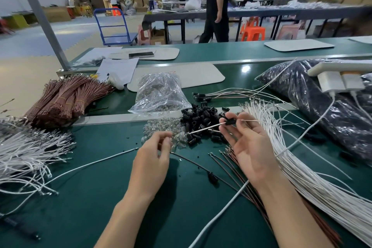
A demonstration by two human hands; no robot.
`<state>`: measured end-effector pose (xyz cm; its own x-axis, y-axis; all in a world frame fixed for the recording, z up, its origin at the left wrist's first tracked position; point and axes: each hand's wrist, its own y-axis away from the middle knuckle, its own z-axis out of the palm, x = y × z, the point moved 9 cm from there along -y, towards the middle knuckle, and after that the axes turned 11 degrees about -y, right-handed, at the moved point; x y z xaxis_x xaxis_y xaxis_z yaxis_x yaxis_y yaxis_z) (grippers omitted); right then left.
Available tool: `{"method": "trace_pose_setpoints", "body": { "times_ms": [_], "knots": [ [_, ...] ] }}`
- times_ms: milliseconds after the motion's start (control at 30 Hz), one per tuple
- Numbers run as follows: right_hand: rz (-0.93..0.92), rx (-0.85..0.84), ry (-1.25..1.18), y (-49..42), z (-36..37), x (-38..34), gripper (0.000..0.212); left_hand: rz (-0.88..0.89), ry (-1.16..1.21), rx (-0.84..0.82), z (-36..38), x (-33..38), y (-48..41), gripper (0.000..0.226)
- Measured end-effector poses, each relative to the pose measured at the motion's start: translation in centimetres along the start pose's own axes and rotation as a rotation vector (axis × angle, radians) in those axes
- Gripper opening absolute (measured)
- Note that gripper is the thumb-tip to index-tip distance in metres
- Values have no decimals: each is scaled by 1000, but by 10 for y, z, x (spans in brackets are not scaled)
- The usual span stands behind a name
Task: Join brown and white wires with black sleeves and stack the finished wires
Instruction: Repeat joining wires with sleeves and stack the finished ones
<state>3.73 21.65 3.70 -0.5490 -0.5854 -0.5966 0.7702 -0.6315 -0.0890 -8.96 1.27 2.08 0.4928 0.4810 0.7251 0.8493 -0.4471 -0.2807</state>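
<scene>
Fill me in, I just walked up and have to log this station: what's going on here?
A person is assembling wires on the green workbench. The right hand pinches a small black sleeve sitting on a thin white wire. The left hand hovers with curled fingers over the pile of small clear bulbs; whether it holds anything is unclear. Loose black sleeves lie heaped just beyond, and a few sleeved wires are laid behind them.

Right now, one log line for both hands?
left hand: curled by brown wire, grip unclear | right hand: pinches black sleeve on white wire | step: joining
</scene>
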Motion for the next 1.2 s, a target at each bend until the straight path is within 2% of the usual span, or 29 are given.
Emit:
{"method": "trace_pose_setpoints", "body": {
  "times_ms": [100,167,267,633,833,1000,1067,1200],
  "knots": [
    [-9,-39,-6,-1,4,-1,29,231,-240,-80,8,21,9,17],
    [-20,-25,-21,-1,2,-1,27,378,-364,-191,23,34,18,19],
    [-26,56,-77,-1,-9,-2,27,505,-431,-326,42,44,31,23],
    [64,163,-211,-1,-16,12,25,473,-643,-340,62,38,28,17],
    [34,181,-220,-2,-20,7,19,314,-378,-189,28,32,15,17],
    [-29,187,-224,-5,-26,0,21,352,-310,-99,11,30,9,20],
    [-36,205,-216,-5,-29,-1,23,330,-206,-50,3,25,5,23],
    [-1,229,-150,-5,-31,6,26,268,17,138,-21,17,-1,11]
  ]
}}
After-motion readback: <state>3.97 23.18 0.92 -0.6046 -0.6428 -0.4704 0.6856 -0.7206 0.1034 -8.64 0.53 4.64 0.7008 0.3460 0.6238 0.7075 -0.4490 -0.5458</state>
